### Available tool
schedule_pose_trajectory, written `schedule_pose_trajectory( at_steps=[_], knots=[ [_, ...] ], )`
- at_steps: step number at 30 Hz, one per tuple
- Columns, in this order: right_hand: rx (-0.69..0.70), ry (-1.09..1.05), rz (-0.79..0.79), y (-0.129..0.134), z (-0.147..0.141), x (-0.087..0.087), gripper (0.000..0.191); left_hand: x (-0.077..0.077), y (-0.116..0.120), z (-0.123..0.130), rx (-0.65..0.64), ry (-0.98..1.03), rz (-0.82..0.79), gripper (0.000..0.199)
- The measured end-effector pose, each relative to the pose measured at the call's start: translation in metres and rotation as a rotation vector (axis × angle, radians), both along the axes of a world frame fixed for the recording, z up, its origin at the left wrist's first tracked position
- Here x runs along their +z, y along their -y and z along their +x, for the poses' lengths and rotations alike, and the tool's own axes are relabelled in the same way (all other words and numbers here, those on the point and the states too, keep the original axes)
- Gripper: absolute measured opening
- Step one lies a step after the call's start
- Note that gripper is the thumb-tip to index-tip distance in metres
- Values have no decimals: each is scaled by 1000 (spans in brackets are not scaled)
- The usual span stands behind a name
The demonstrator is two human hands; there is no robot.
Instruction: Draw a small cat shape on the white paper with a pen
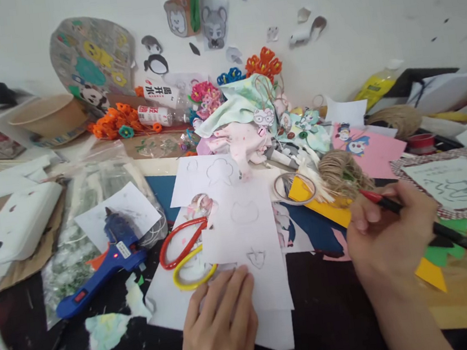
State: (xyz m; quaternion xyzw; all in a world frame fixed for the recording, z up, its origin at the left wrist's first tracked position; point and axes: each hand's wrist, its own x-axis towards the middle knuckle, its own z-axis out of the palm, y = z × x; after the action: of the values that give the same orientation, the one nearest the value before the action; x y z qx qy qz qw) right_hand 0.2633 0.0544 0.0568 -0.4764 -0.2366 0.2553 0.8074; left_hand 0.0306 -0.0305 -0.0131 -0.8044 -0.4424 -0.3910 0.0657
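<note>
My left hand [223, 324] lies flat, fingers stretched out, on the lower part of white paper [268, 284]. Faint pencil outlines of rounded shapes and a small pointed one run down the sheets. Red-and-yellow-handled scissors [183, 243] rest just above that hand, their blades hidden under paper. My right hand [388, 235] is raised to the right of the paper, closed around a dark pen [383, 200] with a red tip pointing up and left. Its tip is apart from the paper. A hank of twine [341, 173] and a roll of tape [294, 188] lie beyond this hand.
A blue glue gun [119, 254] with a lit red light lies left, on a plastic bag [98, 186]. A white device [16, 224] with a cable sits farther left. Fabric scraps [240, 140], bottles [158, 115] and orange pipe-cleaner flowers [118, 120] crowd the back against the wall.
</note>
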Motion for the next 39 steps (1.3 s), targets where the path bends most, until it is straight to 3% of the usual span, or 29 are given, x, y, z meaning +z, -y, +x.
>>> schedule_pose_trajectory(
  at_steps=[7, 13, 16, 19, 20, 21, 23, 26, 31, 39],
  knots=[
    [-73, -86, 28, -6, 5, -4, 18, 4, 1, -2, -14, -44, -35, 28],
    [-141, 87, 51, -13, 8, -8, 22, 5, 1, -4, -25, -29, -53, 28],
    [-162, 167, 49, -4, 6, -11, 25, 6, 1, -5, -33, -35, -78, 28],
    [-64, 365, -37, 24, -4, -16, 29, 8, 1, -5, -33, -49, -93, 29],
    [96, 651, -149, 36, -10, -19, 26, 8, 1, -5, -31, -56, -97, 29],
    [183, 756, -166, 49, -17, -22, 18, 9, 0, -5, -25, -64, -103, 30],
    [301, 882, -132, 74, -32, -30, 5, 10, 0, -5, -10, -85, -118, 31],
    [317, 1277, 4, 99, -51, -45, 29, 10, 0, -4, 17, -124, -140, 35],
    [349, 1458, -45, 111, -61, -64, 38, 9, 1, -2, 53, -190, -177, 41],
    [368, 1580, -147, 109, -59, -65, 40, 11, 1, 1, 69, -231, -181, 43]
  ],
)
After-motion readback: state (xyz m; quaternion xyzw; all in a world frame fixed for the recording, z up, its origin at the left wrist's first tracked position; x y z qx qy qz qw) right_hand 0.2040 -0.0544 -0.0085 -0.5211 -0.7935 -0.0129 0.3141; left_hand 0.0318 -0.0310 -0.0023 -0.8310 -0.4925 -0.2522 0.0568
